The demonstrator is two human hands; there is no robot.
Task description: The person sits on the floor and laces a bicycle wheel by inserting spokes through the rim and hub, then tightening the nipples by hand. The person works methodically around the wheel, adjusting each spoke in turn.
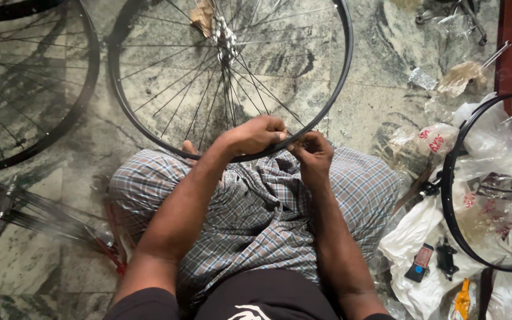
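A black bicycle wheel rim (344, 71) with thin spokes and a silver hub (226, 37) stands in front of me, its lower edge resting on my lap in checked cloth (256, 207). My left hand (255, 135) is closed over the lower edge of the rim. Right beside it, my right hand (311, 151) pinches something small at the rim where a spoke meets it; the item itself is too small to make out.
A second spoked wheel (42, 118) lies on the marble floor at left, with more spokes (31, 213) below it. A bare black rim (448, 195) lies at right over clear plastic bags (493, 178) and small parts. Tools (463, 18) sit at the top right.
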